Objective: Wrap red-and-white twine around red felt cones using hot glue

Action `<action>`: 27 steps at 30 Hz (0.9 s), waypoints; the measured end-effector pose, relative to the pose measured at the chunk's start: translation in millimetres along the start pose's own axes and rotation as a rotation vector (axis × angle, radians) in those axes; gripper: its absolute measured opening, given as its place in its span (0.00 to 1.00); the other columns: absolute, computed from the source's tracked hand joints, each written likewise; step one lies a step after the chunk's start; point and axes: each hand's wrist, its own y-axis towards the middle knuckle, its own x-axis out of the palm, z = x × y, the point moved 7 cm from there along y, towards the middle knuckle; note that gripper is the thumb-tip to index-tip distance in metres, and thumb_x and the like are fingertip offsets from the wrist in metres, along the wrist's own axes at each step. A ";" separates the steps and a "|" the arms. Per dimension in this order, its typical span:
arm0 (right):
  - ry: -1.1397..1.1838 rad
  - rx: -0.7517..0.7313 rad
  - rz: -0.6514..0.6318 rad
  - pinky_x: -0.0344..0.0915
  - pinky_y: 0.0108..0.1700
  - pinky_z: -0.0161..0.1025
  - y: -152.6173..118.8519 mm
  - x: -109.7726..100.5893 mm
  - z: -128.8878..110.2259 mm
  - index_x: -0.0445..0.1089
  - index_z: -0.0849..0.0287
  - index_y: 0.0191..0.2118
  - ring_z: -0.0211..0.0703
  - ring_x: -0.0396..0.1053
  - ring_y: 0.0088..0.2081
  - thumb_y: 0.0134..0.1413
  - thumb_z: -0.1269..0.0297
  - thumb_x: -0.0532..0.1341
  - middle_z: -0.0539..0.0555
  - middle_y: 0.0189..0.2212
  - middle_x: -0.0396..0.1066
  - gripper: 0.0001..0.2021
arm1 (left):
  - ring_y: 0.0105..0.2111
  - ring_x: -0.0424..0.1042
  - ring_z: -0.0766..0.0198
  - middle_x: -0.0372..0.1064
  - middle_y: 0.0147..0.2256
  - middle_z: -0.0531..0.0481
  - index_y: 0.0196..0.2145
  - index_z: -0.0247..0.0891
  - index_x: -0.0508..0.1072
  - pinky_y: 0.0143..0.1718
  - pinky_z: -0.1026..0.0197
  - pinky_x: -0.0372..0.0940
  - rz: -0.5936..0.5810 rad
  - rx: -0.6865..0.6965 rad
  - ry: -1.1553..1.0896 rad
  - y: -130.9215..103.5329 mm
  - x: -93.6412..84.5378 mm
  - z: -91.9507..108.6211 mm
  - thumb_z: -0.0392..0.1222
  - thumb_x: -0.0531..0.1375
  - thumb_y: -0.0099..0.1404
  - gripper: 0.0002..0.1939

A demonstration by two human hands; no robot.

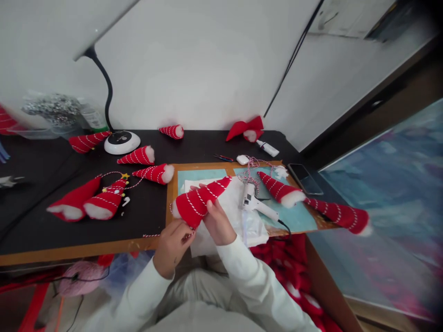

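Note:
A red felt cone [194, 203] stuffed with white filling, wound with red-and-white twine, is held above the table's front edge, its tip pointing up and right. My right hand [218, 223] is closed around its right side, thumb on the front and fingers behind it. At the cone's lower edge my left hand [175, 243] pinches the red-and-white twine [188, 236]. A loose end of twine [151, 235] lies on the table to the left of that hand. White paper [226, 203] lies beneath, and a white glue gun [258, 205] rests to the right.
Several more red cones lie about, such as a twine-wound cone [280, 189] on the right and a decorated cone [108, 199] on the left. A lamp [122, 142], a glue bottle [267, 148], a phone [305, 179] and tangled twine [254, 168] are on the black table [138, 230].

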 end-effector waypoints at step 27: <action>0.208 0.135 0.027 0.60 0.64 0.59 -9.1 -24.3 -21.5 0.76 0.56 0.42 0.61 0.64 0.62 0.43 0.27 0.62 0.60 0.49 0.77 0.35 | 0.25 0.66 0.68 0.65 0.24 0.54 0.24 0.38 0.65 0.29 0.65 0.62 -0.119 0.113 -0.081 -1.4 19.0 -0.8 0.34 0.57 0.71 0.16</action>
